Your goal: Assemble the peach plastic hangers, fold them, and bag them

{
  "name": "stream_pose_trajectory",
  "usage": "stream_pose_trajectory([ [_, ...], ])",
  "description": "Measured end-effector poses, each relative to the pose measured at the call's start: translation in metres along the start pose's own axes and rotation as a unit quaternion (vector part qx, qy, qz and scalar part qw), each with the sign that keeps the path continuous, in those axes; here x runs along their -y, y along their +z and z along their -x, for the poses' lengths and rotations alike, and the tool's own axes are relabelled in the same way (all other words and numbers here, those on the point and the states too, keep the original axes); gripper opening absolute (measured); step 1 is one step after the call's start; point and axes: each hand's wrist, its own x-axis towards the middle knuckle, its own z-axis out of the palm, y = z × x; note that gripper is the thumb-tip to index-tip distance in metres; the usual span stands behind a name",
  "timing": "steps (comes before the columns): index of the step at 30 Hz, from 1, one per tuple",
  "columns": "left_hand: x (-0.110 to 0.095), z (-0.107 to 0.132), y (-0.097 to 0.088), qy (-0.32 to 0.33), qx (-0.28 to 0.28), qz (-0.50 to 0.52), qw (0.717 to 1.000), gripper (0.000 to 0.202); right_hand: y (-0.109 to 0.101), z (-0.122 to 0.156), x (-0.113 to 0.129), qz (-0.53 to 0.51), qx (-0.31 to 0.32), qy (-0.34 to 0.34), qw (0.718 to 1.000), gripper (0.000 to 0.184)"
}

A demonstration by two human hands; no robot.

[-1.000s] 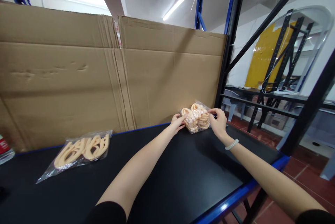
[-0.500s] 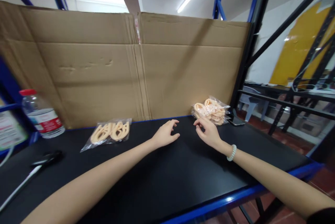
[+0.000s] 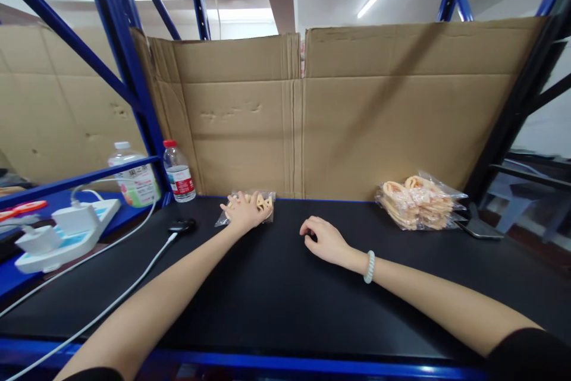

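My left hand [image 3: 243, 211] lies flat, fingers spread, on a clear plastic bag of beige curved clips [image 3: 265, 204] at the back of the black shelf top [image 3: 276, 286]. My right hand [image 3: 325, 240] rests on the black surface to the right of it, fingers loosely curled and apart, holding nothing; a pale bead bracelet is on the wrist. A stack of several similar filled bags [image 3: 417, 201] sits at the back right, well away from both hands.
A cardboard sheet [image 3: 357, 113] forms the back wall. A water bottle [image 3: 178, 172] and a larger bottle [image 3: 134, 178] stand at the left by the blue rack post [image 3: 129, 72]. A black device with a white cable [image 3: 181, 226], a white power strip [image 3: 62, 232] and a phone [image 3: 479, 227] lie nearby.
Both hands left the stack of bags at the right. My left hand moved left onto the single bag; my right hand settled on the shelf. The view swung left.
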Motion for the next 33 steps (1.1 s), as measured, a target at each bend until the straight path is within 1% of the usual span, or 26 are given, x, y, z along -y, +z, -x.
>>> stream_pose_trajectory([
  [3,-0.004,-0.009,0.003,-0.028,0.047,-0.007,0.998,0.079,-0.006,0.011,-0.001,-0.01,0.0,0.011,1.0,0.021],
  [6,-0.006,-0.008,0.001,-0.006,0.083,0.002,0.997,0.078,-0.023,0.026,-0.007,-0.016,-0.015,0.033,0.999,0.021],
  [8,-0.007,-0.001,-0.002,0.036,0.101,0.016,0.994,0.075,-0.036,0.034,-0.014,-0.019,-0.029,0.048,0.998,0.019],
  [9,-0.008,0.003,-0.005,0.067,0.111,0.026,0.991,0.073,-0.042,0.037,-0.018,-0.021,-0.038,0.055,0.998,0.018],
  [11,-0.01,0.014,-0.01,0.155,0.136,0.054,0.977,0.068,-0.051,0.04,-0.025,-0.028,-0.057,0.07,0.996,0.015],
  [13,-0.014,0.027,-0.017,0.257,0.169,0.088,0.947,0.065,-0.057,0.039,-0.032,-0.039,-0.075,0.084,0.993,0.014],
  [15,-0.02,0.039,-0.026,0.34,0.204,0.119,0.91,0.067,-0.059,0.036,-0.036,-0.053,-0.086,0.093,0.991,0.014],
  [17,-0.027,0.049,-0.036,0.4,0.236,0.147,0.873,0.073,-0.06,0.034,-0.038,-0.063,-0.09,0.094,0.99,0.015],
  [18,-0.029,0.054,-0.041,0.437,0.262,0.171,0.844,0.075,-0.06,0.034,-0.038,-0.067,-0.091,0.092,0.989,0.015],
  [19,-0.031,0.058,-0.045,0.46,0.282,0.18,0.822,0.074,-0.059,0.035,-0.038,-0.069,-0.091,0.089,0.99,0.015],
  [20,-0.032,0.061,-0.048,0.473,0.305,0.174,0.808,0.076,-0.059,0.036,-0.037,-0.07,-0.09,0.085,0.99,0.015],
  [21,-0.033,0.063,-0.049,0.476,0.317,0.173,0.802,0.078,-0.059,0.037,-0.036,-0.069,-0.089,0.081,0.99,0.014],
  [23,-0.032,0.068,-0.048,0.469,0.315,0.18,0.805,0.077,-0.059,0.039,-0.032,-0.066,-0.083,0.07,0.992,0.014],
  [25,-0.031,0.071,-0.043,0.456,0.286,0.19,0.821,0.068,-0.061,0.041,-0.027,-0.067,-0.069,0.05,0.994,0.017],
  [26,-0.03,0.072,-0.039,0.451,0.266,0.187,0.831,0.062,-0.062,0.041,-0.024,-0.066,-0.055,0.029,0.996,0.019],
  [28,-0.029,0.075,-0.031,0.455,0.227,0.162,0.846,0.055,-0.065,0.04,-0.017,-0.053,-0.008,-0.03,0.998,0.027],
  [30,-0.029,0.076,-0.023,0.471,0.199,0.13,0.849,0.055,-0.065,0.039,-0.011,-0.02,0.062,-0.079,0.995,0.035],
  [32,-0.028,0.076,-0.019,0.487,0.187,0.106,0.847,0.055,-0.064,0.038,-0.008,0.016,0.122,-0.092,0.988,0.042],
  [33,-0.028,0.075,-0.017,0.491,0.184,0.098,0.846,0.055,-0.063,0.038,-0.007,0.029,0.14,-0.093,0.985,0.044],
])
